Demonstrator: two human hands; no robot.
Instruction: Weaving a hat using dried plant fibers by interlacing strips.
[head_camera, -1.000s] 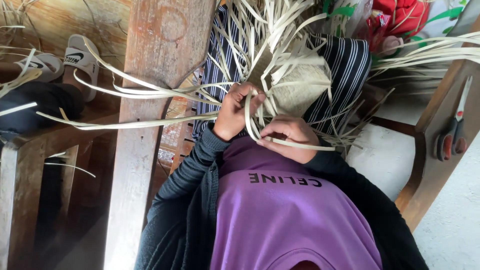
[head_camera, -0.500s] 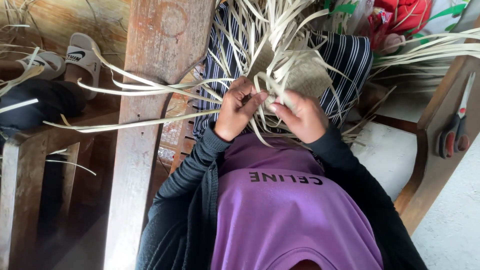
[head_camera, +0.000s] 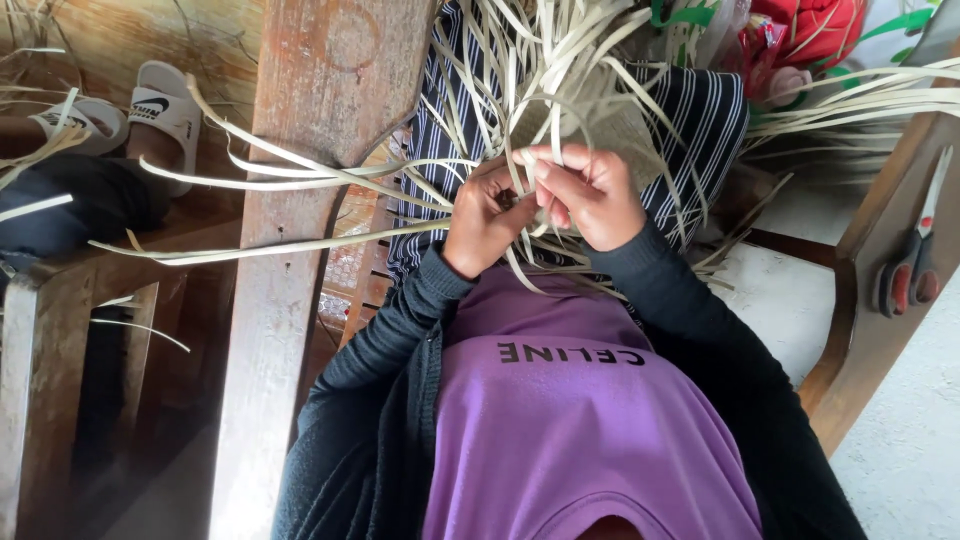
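A bundle of pale flat leaf strips and a partly woven piece lie on my lap, over dark striped cloth. Both hands meet in the middle of the strips. My left hand pinches strips between thumb and fingers. My right hand is closed around several strips just beside it, fingertips touching the left hand. Long loose strips trail off to the left across a wooden beam. The woven part is mostly hidden behind my hands.
Red-handled scissors lie on the wooden armrest at right. Two white sandals sit at top left near a dark bundle. A red bag is at top right. My purple shirt fills the bottom.
My right hand has risen from low on my lap and closed in against the left hand. Both hands now grip strips higher up, and the woven piece has shifted behind them.
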